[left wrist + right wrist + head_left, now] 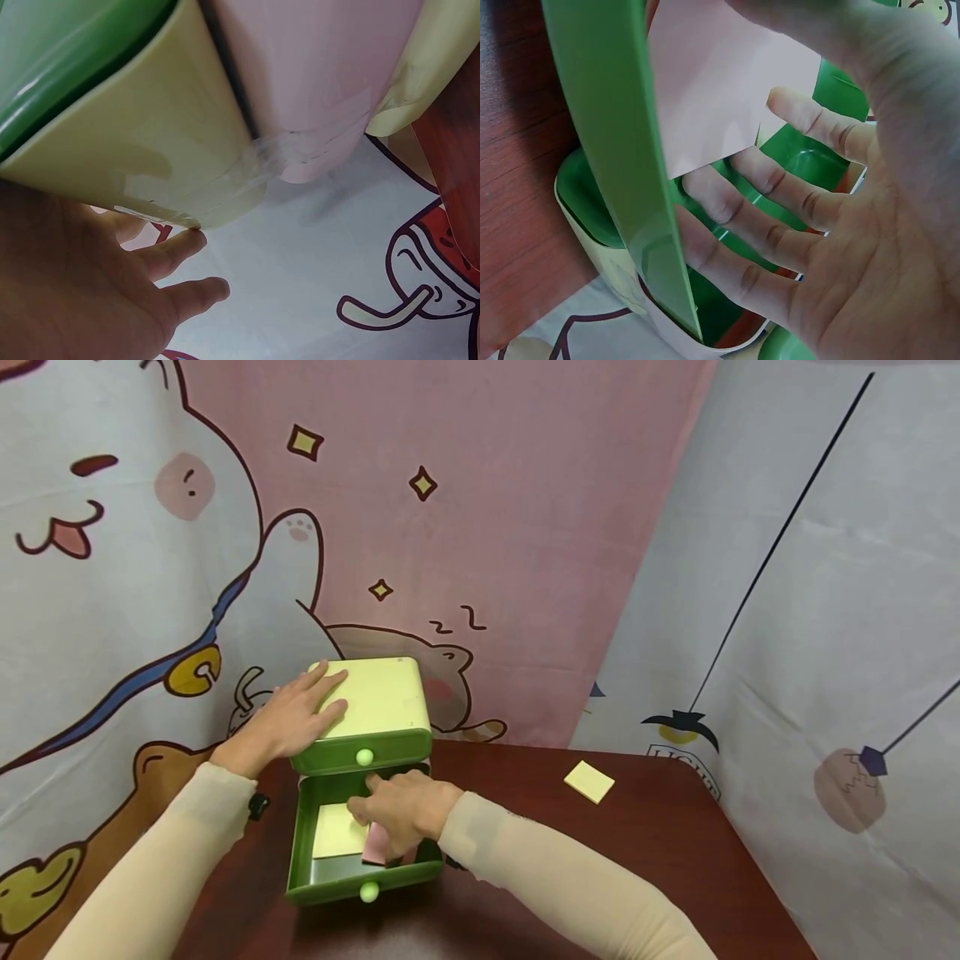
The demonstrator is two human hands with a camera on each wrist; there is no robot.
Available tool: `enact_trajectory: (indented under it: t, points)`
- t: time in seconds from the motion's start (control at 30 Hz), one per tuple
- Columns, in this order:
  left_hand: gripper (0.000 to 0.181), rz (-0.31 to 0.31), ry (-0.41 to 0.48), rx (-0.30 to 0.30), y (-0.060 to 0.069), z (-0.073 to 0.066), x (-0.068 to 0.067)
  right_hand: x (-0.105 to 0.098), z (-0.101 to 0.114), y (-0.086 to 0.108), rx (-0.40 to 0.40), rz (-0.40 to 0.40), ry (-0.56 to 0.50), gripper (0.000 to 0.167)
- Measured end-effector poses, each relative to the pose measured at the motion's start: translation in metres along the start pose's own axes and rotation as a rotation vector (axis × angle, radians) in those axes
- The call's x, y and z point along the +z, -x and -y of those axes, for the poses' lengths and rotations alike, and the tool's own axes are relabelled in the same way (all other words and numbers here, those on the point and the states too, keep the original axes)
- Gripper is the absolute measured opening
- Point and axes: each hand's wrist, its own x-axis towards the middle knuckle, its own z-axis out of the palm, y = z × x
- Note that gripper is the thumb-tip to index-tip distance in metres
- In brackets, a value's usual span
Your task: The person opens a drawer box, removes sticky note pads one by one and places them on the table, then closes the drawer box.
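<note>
A small drawer cabinet with a cream top and green drawer fronts stands on the table. My left hand rests on the left of its top, fingers spread; the left wrist view shows this hand against the cream casing. Below, a green drawer is pulled out. My right hand reaches into it with loosely extended fingers. Under that hand is a pink paper pad, partly hidden, near the fingertips in the right wrist view. Left of it in the drawer lies a pale yellow pad.
Another pale yellow pad lies on the dark red-brown table, right of the cabinet. A printed cloth with cartoon animals hangs behind the table. The drawer's green front wall stands beside the right hand's fingertips.
</note>
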Motion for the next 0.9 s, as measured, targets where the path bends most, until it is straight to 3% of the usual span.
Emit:
enact_trajectory:
  t: [0.57, 0.9]
  points:
    - [0.076, 0.007, -0.007, -0.009, -0.001, -0.001, -0.003, 0.005, 0.001, 0.000, 0.015, 0.003, 0.000, 0.074]
    - [0.076, 0.008, -0.008, -0.002, -0.001, -0.002, -0.001, 0.010, -0.003, 0.010, -0.030, -0.042, -0.033, 0.076]
